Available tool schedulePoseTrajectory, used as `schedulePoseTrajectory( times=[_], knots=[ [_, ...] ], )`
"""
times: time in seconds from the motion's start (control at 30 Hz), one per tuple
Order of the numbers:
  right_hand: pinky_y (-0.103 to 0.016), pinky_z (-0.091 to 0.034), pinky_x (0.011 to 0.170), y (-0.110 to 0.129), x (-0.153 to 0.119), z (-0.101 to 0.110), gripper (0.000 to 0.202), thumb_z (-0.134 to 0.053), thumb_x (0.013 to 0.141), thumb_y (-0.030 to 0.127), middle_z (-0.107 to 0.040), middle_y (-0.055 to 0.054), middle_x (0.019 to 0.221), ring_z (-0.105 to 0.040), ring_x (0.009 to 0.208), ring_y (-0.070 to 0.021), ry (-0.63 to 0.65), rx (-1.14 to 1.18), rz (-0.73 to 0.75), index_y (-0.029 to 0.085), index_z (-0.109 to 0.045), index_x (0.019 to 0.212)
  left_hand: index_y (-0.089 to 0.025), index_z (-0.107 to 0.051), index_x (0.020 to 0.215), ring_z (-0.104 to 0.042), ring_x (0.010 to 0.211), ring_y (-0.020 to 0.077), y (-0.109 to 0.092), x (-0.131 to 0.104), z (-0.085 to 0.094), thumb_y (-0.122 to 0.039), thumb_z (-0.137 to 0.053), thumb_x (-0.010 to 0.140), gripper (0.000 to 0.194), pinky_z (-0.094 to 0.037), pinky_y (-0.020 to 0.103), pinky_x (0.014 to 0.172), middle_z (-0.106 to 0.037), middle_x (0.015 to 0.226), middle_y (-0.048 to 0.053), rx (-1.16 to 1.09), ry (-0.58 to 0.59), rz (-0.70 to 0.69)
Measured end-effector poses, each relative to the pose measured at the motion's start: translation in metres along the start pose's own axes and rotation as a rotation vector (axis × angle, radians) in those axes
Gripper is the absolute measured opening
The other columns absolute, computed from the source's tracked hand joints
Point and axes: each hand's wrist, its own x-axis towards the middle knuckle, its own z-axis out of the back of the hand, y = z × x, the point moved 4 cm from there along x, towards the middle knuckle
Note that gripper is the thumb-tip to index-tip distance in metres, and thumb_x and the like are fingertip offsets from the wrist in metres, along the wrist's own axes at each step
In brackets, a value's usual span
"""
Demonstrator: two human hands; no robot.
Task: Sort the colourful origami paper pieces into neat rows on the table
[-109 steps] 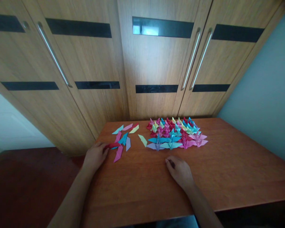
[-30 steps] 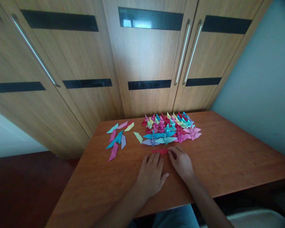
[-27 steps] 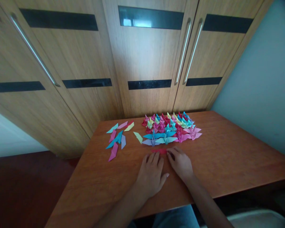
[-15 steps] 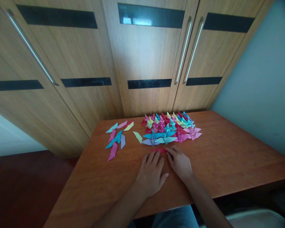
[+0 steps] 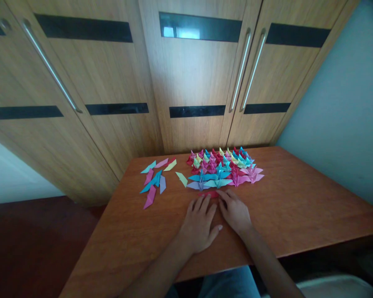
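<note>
A red folded paper (image 5: pixel 211 194) lies flat on the wooden table between my fingertips. My left hand (image 5: pixel 199 225) rests palm down with fingers stretched and thumb out to the right; its fingertips press on the paper's near left part. My right hand (image 5: pixel 236 212) is curled at the paper's right end, with its index finger and thumb at that end. Just beyond stand several origami cranes (image 5: pixel 217 182) in close rows, in pink, red, blue, green, yellow and lilac. Part of the red paper is hidden under my fingers.
Left of the cranes lie several flat folded papers, among them a magenta one (image 5: pixel 149 197), a lilac one (image 5: pixel 162 184) and a yellow one (image 5: pixel 182 179). A wooden wardrobe (image 5: pixel 192 74) with metal handles stands behind the table (image 5: pixel 298 207). A pale wall (image 5: pixel 335 124) is on the right.
The camera view has shifted slightly. Both hands stay at the red paper in nearly the same pose, and the cranes and flat papers have not moved.
</note>
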Motion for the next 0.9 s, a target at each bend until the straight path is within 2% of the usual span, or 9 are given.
schedulePoseTrajectory(
  times=[0.1,0.2,0.27,0.37,0.43,0.5,0.57,0.7,0.9],
  knots=[
    [-0.026,-0.047,0.075,-0.006,-0.003,-0.001,0.038,-0.041,0.088,0.022,-0.061,-0.005,0.107,-0.061,0.09,-0.0173,-0.055,0.079,-0.006,0.025,-0.053,0.123,-0.023,-0.042,0.132,-0.026,0.134,0.0287,0.005,-0.003,0.005,-0.043,-0.049,0.086,0.05,-0.025,0.048,0.108,-0.031,0.147,0.009,-0.01,-0.028,0.013],
    [-0.027,-0.047,0.079,-0.009,-0.009,-0.002,0.037,-0.04,0.087,0.022,-0.062,-0.006,0.108,-0.061,0.091,-0.0181,-0.082,0.11,-0.007,0.022,-0.053,0.122,-0.023,-0.045,0.129,-0.032,0.131,0.0269,0.031,-0.011,0.016,-0.033,-0.051,0.085,0.045,-0.029,0.045,0.106,-0.036,0.144,0.008,-0.009,-0.076,0.093],
    [-0.028,-0.047,0.08,-0.009,-0.015,-0.002,0.036,-0.04,0.087,0.022,-0.061,-0.006,0.11,-0.061,0.092,-0.0186,-0.072,0.102,0.0,0.021,-0.053,0.121,-0.022,-0.049,0.125,-0.038,0.127,0.0266,0.061,-0.02,0.028,-0.031,-0.05,0.085,0.04,-0.032,0.043,0.105,-0.042,0.138,0.009,0.009,-0.12,0.186],
    [-0.028,-0.047,0.079,-0.006,-0.024,-0.001,0.035,-0.038,0.088,0.023,-0.06,-0.006,0.11,-0.061,0.092,-0.0187,-0.043,0.081,0.007,0.022,-0.054,0.119,-0.017,-0.054,0.117,-0.046,0.118,0.0277,0.117,-0.041,0.051,-0.034,-0.047,0.085,0.036,-0.035,0.042,0.102,-0.05,0.125,0.013,0.102,-0.219,0.412],
    [-0.028,-0.047,0.078,-0.004,-0.03,0.0,0.034,-0.037,0.089,0.023,-0.061,-0.007,0.108,-0.06,0.091,-0.0188,-0.029,0.068,0.013,0.022,-0.055,0.117,-0.016,-0.055,0.115,-0.052,0.107,0.0276,0.149,-0.054,0.062,-0.038,-0.046,0.085,0.038,-0.039,0.042,0.097,-0.054,0.116,0.013,0.16,-0.194,0.532],
    [-0.029,-0.047,0.078,-0.003,-0.034,0.001,0.032,-0.037,0.089,0.023,-0.061,-0.006,0.106,-0.06,0.091,-0.0188,-0.018,0.058,0.024,0.022,-0.056,0.115,-0.015,-0.058,0.11,-0.055,0.099,0.0274,0.171,-0.065,0.069,-0.042,-0.044,0.085,0.039,-0.043,0.04,0.09,-0.057,0.107,0.013,0.184,-0.159,0.63],
    [-0.029,-0.047,0.078,-0.001,-0.037,0.002,0.031,-0.037,0.089,0.022,-0.061,-0.006,0.105,-0.06,0.09,-0.0186,-0.012,0.05,0.034,0.022,-0.058,0.112,-0.016,-0.06,0.103,-0.057,0.093,0.0264,0.181,-0.072,0.07,-0.046,-0.043,0.084,0.039,-0.045,0.038,0.085,-0.058,0.099,0.011,0.18,-0.134,0.674],
    [-0.028,-0.047,0.077,0.001,-0.04,0.003,0.029,-0.038,0.089,0.022,-0.061,-0.006,0.102,-0.06,0.089,-0.018,-0.012,0.046,0.055,0.022,-0.059,0.11,-0.018,-0.062,0.092,-0.058,0.087,0.0242,0.184,-0.073,0.065,-0.049,-0.042,0.084,0.038,-0.045,0.035,0.081,-0.059,0.091,0.008,0.158,-0.124,0.658],
    [-0.025,-0.046,0.074,0.002,-0.04,0.005,0.027,-0.039,0.089,0.021,-0.063,-0.004,0.098,-0.061,0.085,-0.0164,-0.044,0.071,0.064,0.023,-0.06,0.105,-0.019,-0.059,0.093,-0.058,0.088,0.0238,0.181,-0.073,0.061,-0.038,-0.044,0.083,0.027,-0.044,0.036,0.082,-0.06,0.093,0.008,0.104,-0.15,0.563]
  ],
)
